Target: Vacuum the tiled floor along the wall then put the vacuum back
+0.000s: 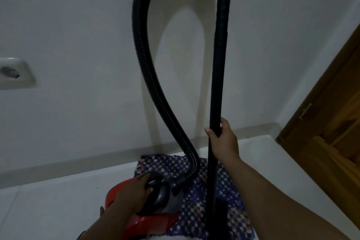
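1. Both hands are busy: the right hand wraps around the upright black wand; the left hand curls over the red vacuum body's handle.
2. It sits on a checked mat by the wall.
3. Looks like stowing; next, park wand and hose steadily.

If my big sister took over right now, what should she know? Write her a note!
Left hand grips the handle on the red vacuum, which sits partly on the checkered mat by the wall.
Right hand holds the black tube upright; the hose loops up out of view.
Done: can't tell how much floor is vacuumed.
Left: put the vacuum away, then let go.
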